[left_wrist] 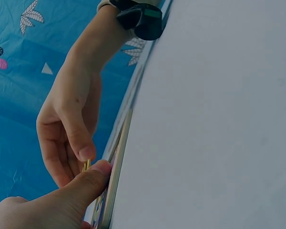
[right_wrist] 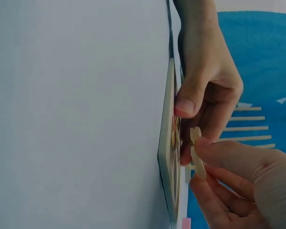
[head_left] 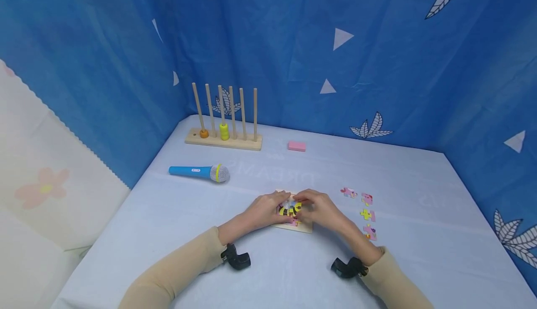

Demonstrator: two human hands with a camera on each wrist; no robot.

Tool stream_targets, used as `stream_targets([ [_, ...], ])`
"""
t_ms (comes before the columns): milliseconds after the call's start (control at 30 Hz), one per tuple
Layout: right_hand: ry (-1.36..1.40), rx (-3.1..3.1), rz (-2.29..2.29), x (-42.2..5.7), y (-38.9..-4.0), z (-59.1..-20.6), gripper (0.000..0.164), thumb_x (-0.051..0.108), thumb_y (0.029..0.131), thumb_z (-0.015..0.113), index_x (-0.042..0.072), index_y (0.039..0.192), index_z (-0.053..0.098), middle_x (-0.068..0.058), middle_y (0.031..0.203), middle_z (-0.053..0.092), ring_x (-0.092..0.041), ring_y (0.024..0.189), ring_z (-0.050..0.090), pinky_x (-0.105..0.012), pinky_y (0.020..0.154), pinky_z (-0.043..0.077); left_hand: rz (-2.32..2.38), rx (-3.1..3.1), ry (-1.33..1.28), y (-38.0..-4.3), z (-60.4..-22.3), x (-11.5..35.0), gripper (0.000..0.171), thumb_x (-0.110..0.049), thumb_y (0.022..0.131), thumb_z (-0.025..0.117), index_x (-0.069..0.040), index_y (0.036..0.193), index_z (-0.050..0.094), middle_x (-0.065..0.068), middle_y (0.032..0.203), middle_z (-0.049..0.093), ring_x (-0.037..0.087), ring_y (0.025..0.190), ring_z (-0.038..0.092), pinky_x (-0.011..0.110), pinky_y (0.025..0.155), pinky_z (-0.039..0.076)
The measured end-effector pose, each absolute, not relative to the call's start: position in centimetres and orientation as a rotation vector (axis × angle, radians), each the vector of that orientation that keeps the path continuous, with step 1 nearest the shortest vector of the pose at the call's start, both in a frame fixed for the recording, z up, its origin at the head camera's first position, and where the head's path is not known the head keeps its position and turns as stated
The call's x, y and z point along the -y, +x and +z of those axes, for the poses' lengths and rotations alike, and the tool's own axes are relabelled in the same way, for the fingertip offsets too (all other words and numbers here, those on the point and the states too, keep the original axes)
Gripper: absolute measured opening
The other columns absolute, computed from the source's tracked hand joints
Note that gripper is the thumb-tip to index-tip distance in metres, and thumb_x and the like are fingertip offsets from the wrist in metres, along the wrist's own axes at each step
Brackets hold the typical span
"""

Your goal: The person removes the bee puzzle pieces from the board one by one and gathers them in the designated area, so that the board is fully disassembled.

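Observation:
A small wooden puzzle board (head_left: 307,228) lies on the table between my hands, its picture showing yellow and black stripes. My left hand (head_left: 265,210) rests on the board's left part, thumb low and fingers extended toward the far edge. In the right wrist view the left thumb (right_wrist: 187,106) touches the board's face. My right hand (head_left: 322,210), over the board's right side, pinches a thin wooden puzzle piece (right_wrist: 198,163) between thumb and fingers. That piece is tilted edge-on just above the board, so its printed face is mostly hidden.
Several loose puzzle pieces (head_left: 367,215) lie right of the board. A blue toy microphone (head_left: 190,172) is at the left. Behind it stands a wooden peg rack (head_left: 222,145) with orange and yellow-green beads. A pink block (head_left: 297,146) sits toward the back, before the blue curtain (head_left: 277,57).

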State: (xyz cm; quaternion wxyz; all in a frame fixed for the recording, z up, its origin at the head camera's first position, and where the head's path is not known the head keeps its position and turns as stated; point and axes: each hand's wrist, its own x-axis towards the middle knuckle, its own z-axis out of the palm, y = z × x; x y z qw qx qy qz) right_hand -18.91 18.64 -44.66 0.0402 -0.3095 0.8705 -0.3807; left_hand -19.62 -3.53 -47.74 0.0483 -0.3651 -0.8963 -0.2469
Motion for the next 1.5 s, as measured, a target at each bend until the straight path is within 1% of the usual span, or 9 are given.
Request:
stream_targets([
  [100, -0.897, -2.689, -1.190, -20.2, -18.7, -44.1, 0.041, 0.006, 0.078, 0.077, 0.001, 0.116, 0.063, -0.008, 0.109, 0.064, -0.023, 0.098, 0.063, -0.040, 0.088, 0.050, -0.755, 2.754, -1.107, -19.6, -47.6, 3.5, 0.073, -0.050, 0.080, 0.070, -0.001, 0.131, 0.054, 0.011, 0.131, 0.055, 0.029, 0.120, 0.051, 0.039, 0.097, 0.044],
  [300, -0.758, -2.817, -1.138, -25.0, -18.4, -43.6, 0.041, 0.006, 0.078, 0.078, 0.002, 0.116, 0.064, -0.005, 0.112, 0.064, -0.023, 0.100, 0.063, -0.043, 0.088, 0.050, -0.736, 2.755, -1.089, -19.6, -47.4, 3.7, 0.074, -0.051, 0.079, 0.071, -0.001, 0.131, 0.055, 0.011, 0.131, 0.055, 0.028, 0.121, 0.050, 0.037, 0.098, 0.043],
  [500, -0.753, -2.854, -1.131, -29.2, -17.7, -43.5, 0.037, 0.003, 0.080, 0.074, -0.001, 0.116, 0.062, -0.012, 0.116, 0.061, -0.031, 0.103, 0.062, -0.048, 0.086, 0.049, -0.740, 2.743, -1.091, -19.7, -47.6, 4.0, 0.075, -0.052, 0.078, 0.071, -0.001, 0.131, 0.055, 0.012, 0.131, 0.055, 0.028, 0.121, 0.051, 0.037, 0.097, 0.044],
  [567, -0.716, -2.845, -1.139, -30.0, -17.6, -43.7, 0.036, 0.002, 0.081, 0.073, -0.001, 0.116, 0.062, -0.012, 0.116, 0.061, -0.032, 0.104, 0.061, -0.049, 0.087, 0.049, -0.738, 2.754, -1.088, -19.8, -47.7, 4.1, 0.075, -0.052, 0.079, 0.071, -0.001, 0.131, 0.054, 0.012, 0.132, 0.054, 0.028, 0.121, 0.050, 0.038, 0.097, 0.044],
  [700, -0.636, -2.837, -1.107, -30.8, -17.6, -44.1, 0.035, 0.003, 0.082, 0.072, 0.003, 0.116, 0.064, -0.008, 0.115, 0.061, -0.028, 0.105, 0.060, -0.047, 0.088, 0.048, -0.755, 2.765, -1.082, -19.8, -47.7, 4.2, 0.074, -0.051, 0.079, 0.071, -0.001, 0.132, 0.054, 0.011, 0.132, 0.054, 0.029, 0.121, 0.050, 0.038, 0.098, 0.043],
  [833, -0.597, -2.858, -1.052, -31.1, -17.7, -44.5, 0.035, 0.003, 0.081, 0.072, 0.006, 0.115, 0.066, -0.005, 0.112, 0.062, -0.024, 0.102, 0.060, -0.046, 0.088, 0.049, -0.756, 2.781, -1.082, -19.8, -47.9, 4.1, 0.074, -0.051, 0.080, 0.071, -0.002, 0.133, 0.054, 0.011, 0.133, 0.053, 0.029, 0.122, 0.049, 0.038, 0.099, 0.043],
  [1100, -0.555, -2.882, -1.023, -31.6, -17.7, -44.8, 0.036, 0.002, 0.082, 0.071, 0.006, 0.118, 0.065, -0.010, 0.114, 0.062, -0.029, 0.103, 0.060, -0.051, 0.088, 0.048, -0.761, 2.777, -1.087, -19.7, -47.7, 3.9, 0.074, -0.051, 0.080, 0.070, -0.002, 0.133, 0.053, 0.011, 0.134, 0.053, 0.029, 0.122, 0.050, 0.039, 0.098, 0.043],
  [1367, -0.606, -2.912, -0.977, -31.9, -17.7, -45.1, 0.036, 0.003, 0.081, 0.073, 0.006, 0.116, 0.066, -0.008, 0.112, 0.064, -0.029, 0.103, 0.060, -0.050, 0.087, 0.049, -0.754, 2.742, -1.105, -19.7, -47.7, 3.8, 0.074, -0.051, 0.079, 0.071, -0.002, 0.132, 0.054, 0.011, 0.132, 0.055, 0.028, 0.120, 0.051, 0.038, 0.097, 0.044],
  [1500, -0.630, -2.900, -0.966, -31.9, -17.6, -44.8, 0.036, 0.005, 0.083, 0.072, 0.005, 0.118, 0.065, -0.009, 0.114, 0.064, -0.031, 0.106, 0.059, -0.050, 0.086, 0.049, -0.749, 2.740, -1.104, -19.7, -47.7, 3.6, 0.074, -0.051, 0.079, 0.071, -0.002, 0.132, 0.054, 0.012, 0.131, 0.055, 0.028, 0.120, 0.051, 0.038, 0.098, 0.043],
])
